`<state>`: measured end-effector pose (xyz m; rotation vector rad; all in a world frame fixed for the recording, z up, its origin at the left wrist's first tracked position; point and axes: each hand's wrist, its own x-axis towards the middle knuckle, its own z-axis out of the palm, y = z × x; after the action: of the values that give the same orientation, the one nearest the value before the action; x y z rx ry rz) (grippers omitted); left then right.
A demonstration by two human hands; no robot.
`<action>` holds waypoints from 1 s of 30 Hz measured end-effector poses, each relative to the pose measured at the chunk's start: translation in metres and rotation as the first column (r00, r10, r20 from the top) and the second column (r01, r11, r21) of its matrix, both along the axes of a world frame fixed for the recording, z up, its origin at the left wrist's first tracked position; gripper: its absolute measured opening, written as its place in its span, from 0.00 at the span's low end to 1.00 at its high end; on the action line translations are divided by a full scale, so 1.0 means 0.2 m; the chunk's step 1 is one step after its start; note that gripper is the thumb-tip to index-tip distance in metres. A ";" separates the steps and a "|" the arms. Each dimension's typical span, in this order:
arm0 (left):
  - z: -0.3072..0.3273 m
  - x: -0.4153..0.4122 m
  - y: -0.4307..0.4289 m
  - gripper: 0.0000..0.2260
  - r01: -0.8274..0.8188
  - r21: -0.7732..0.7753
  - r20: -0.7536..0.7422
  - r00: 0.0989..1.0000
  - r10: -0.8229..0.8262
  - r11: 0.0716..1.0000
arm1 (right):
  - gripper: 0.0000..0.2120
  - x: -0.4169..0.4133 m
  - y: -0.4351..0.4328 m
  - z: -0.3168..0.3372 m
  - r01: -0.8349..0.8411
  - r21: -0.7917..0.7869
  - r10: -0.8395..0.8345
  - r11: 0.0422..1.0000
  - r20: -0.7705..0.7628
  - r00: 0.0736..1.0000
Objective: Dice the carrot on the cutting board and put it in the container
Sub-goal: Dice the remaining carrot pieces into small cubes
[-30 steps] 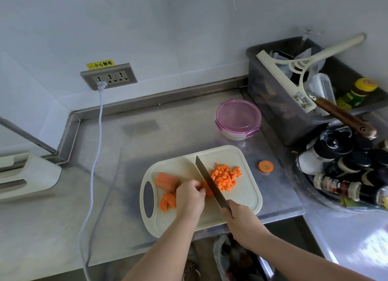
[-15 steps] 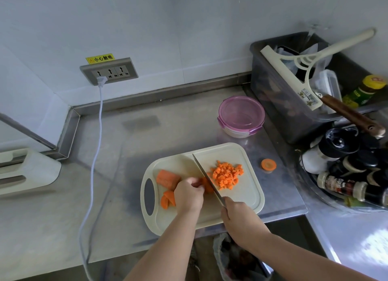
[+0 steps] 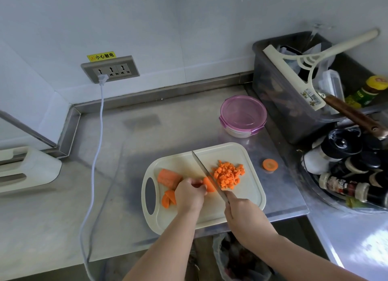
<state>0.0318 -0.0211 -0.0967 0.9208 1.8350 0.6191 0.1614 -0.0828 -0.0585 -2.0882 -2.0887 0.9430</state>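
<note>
The cutting board lies on the table, at its near edge and right of centre. On the board, the diced carrot sits on the right half, a carrot chunk on the left half, and carrot slices just near of the chunk. The knife crosses the board just left of the dice.

The left hand holds a carrot piece against the blade's left side. The right hand grips the knife at the board's near edge.

The container stands on the table behind the board, apart from it. A carrot round lies on the table right of the board. A storage bin stands right of the container.
</note>
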 end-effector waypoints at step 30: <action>0.01 0.01 0.00 0.04 0.024 0.023 -0.041 0.999 -0.023 0.999 | 0.15 -0.09 0.02 0.08 -0.046 -0.128 0.058 0.991 0.096 0.994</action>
<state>0.0336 -0.0210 -0.0939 0.9753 1.8545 0.6125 0.1443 -0.0793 -0.0430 -2.1935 -2.1961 1.0227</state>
